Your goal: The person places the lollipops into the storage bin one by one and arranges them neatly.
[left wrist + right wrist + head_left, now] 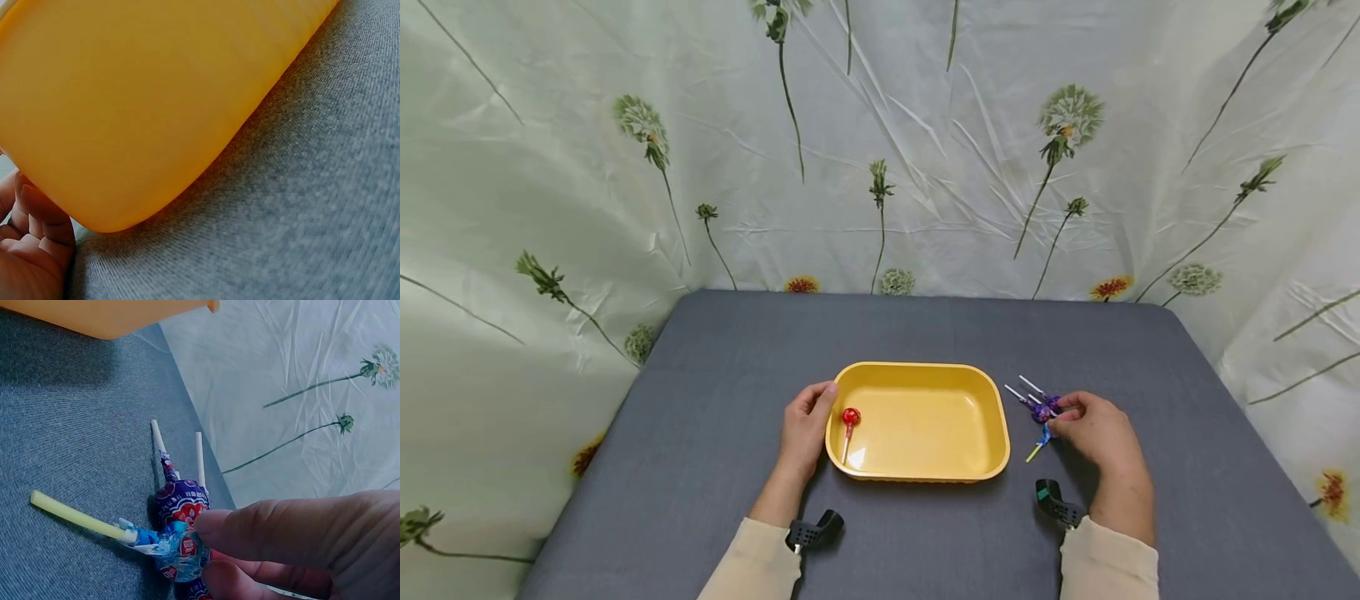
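A yellow plastic tray (917,479) sits on the grey table. My left hand (805,423) grips its left rim, thumb over the top and the other fingers curled along the outer wall, also seen in the left wrist view. A red lollipop (850,417) lies inside the tray at its left end. To the tray's right, my right hand (1097,429) has thumb and fingertips at a blue-wrapped lollipop (181,550) with a yellow stick, pinching its candy end. Several purple-wrapped lollipops (181,495) with white sticks lie right behind it, partly hidden by the blue one and the fingers.
The table (760,333) is covered in grey cloth and backs onto a pale curtain (925,125) printed with flowers. Black camera mounts (814,531) sit on both wrists. The tray's right rim stands a short way left of the lollipop bunch.
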{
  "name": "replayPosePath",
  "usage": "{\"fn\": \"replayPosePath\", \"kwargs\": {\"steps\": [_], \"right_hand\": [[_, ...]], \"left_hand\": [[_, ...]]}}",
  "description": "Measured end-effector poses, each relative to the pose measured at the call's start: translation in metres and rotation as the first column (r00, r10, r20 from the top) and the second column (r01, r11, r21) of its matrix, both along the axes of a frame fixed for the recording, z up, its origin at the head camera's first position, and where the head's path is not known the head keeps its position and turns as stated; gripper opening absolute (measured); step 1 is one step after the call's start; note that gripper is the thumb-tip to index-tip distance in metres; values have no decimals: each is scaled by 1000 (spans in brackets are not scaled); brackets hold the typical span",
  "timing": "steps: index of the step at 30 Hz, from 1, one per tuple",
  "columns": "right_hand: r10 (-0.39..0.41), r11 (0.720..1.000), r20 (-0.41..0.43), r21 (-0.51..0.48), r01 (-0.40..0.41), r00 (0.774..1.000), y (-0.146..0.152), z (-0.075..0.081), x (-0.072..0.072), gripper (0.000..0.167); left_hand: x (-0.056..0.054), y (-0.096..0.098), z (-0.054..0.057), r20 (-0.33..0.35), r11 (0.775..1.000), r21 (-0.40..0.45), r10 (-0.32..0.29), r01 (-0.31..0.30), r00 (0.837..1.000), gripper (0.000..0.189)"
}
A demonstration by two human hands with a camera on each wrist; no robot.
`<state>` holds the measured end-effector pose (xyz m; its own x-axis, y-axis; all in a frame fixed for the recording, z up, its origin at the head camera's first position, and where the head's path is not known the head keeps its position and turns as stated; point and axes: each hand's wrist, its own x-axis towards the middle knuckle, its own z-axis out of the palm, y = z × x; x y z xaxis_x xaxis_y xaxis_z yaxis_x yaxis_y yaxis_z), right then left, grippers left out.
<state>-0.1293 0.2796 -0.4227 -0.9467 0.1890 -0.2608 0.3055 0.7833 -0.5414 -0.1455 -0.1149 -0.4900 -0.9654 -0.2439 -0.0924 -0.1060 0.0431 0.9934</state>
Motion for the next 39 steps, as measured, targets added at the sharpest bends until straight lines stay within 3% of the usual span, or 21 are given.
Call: {"fn": "replayPosePath", "kwargs": {"steps": [28, 39], "right_hand": [[22, 1000, -6, 21, -21, 1000, -15, 3, 1, 38], [59, 998, 60, 9, -59, 996, -18, 4, 1, 42]], "left_hand": [[0, 0, 2, -3, 1000, -14, 1, -1, 1000, 39], [0, -1, 1, 7, 1000, -14, -1, 1, 1000, 40]]}}
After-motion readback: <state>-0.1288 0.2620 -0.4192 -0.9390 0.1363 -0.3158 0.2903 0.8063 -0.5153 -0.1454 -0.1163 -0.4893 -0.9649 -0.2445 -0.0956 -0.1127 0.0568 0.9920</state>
